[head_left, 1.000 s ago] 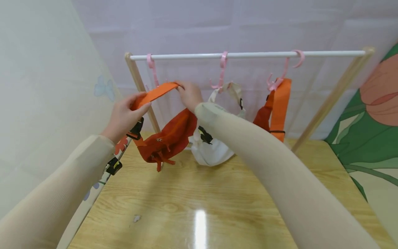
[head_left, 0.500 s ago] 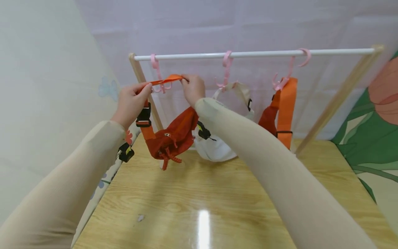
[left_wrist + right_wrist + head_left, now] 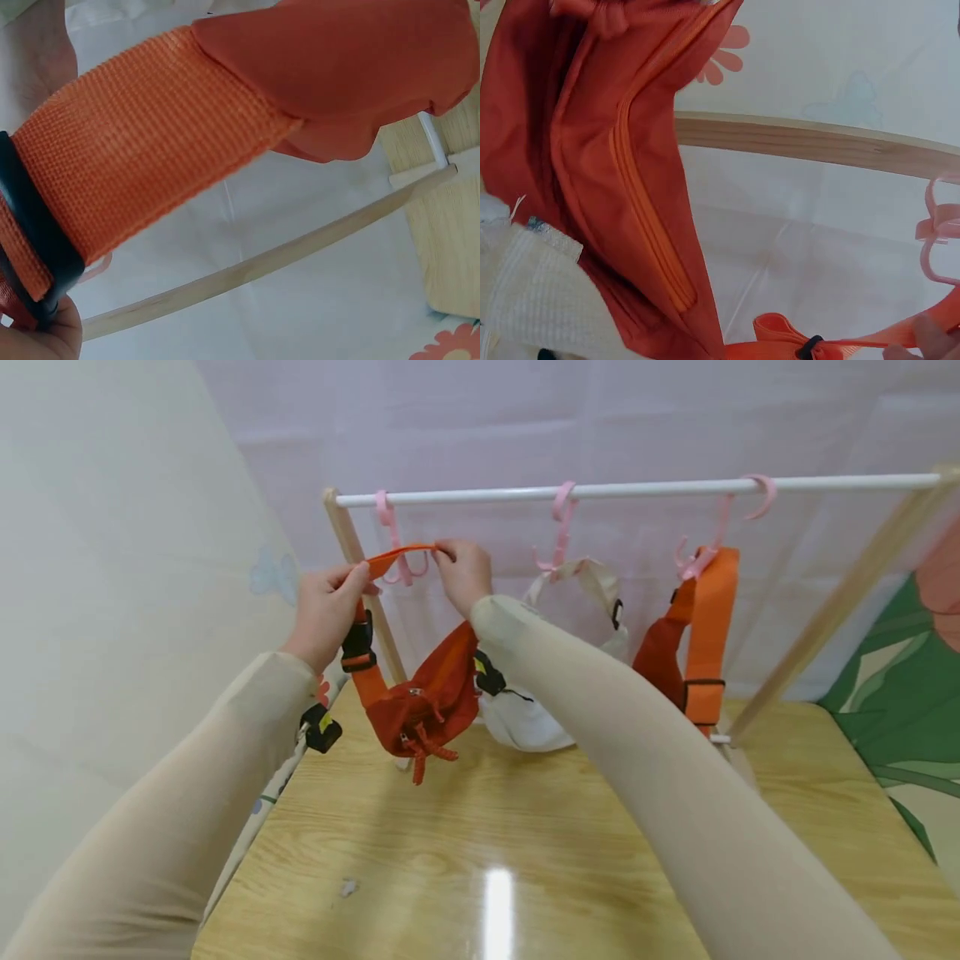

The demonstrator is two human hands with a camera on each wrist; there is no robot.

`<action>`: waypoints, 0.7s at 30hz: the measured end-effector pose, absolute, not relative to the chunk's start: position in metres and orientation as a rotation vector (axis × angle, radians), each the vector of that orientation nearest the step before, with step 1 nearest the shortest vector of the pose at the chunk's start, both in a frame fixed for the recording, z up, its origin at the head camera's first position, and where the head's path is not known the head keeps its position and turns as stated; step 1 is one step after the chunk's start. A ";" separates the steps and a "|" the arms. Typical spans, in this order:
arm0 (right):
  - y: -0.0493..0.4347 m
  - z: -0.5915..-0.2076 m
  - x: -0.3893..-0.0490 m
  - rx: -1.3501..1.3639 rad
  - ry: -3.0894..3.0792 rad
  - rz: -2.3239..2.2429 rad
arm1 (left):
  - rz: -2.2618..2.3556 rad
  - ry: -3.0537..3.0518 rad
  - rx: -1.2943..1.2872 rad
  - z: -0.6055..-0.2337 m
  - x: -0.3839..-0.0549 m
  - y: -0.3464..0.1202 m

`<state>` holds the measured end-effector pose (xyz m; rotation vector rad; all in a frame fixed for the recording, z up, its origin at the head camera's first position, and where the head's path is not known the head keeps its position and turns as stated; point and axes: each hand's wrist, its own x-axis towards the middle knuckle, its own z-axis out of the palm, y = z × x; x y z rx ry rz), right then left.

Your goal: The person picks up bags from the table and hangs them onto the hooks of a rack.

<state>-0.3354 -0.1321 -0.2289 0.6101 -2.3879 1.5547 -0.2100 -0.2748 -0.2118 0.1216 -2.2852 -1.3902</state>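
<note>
Both hands stretch the orange strap (image 3: 386,560) of a red waist bag (image 3: 431,697) between them. The left hand (image 3: 322,614) pinches it on the left, just above a black buckle (image 3: 357,647). The right hand (image 3: 467,578) pinches it farther right. Between the hands, the strap crosses in front of a pink hook (image 3: 406,572), whose prongs show below it. In the right wrist view the hook (image 3: 939,229) looks apart from the strap. The bag hangs below, tilted, with zip pulls dangling. The left wrist view shows the wide strap (image 3: 157,142) running into the bag.
A white bar (image 3: 637,490) on wooden legs carries the pink hooks. A white bag (image 3: 525,722) hangs at the middle, partly behind the right forearm, and another orange-strapped red bag (image 3: 708,635) at the right. The rack stands on a wooden table (image 3: 420,843) beside a wall.
Both hands have raised the strap and drawn it level before the left hook, whose prongs now show beneath. The bag rose slightly with it. The head view has shifted, moving the rack rightward.
</note>
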 end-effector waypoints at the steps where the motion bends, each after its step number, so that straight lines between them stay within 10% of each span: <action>1: -0.132 -0.229 -0.336 0.615 -2.397 1.549 | -1.412 -2.281 0.120 -0.212 -0.210 -0.274; 21: -0.129 -0.240 -0.327 0.818 -2.490 1.566 | -1.650 -2.281 0.257 -0.220 -0.211 -0.268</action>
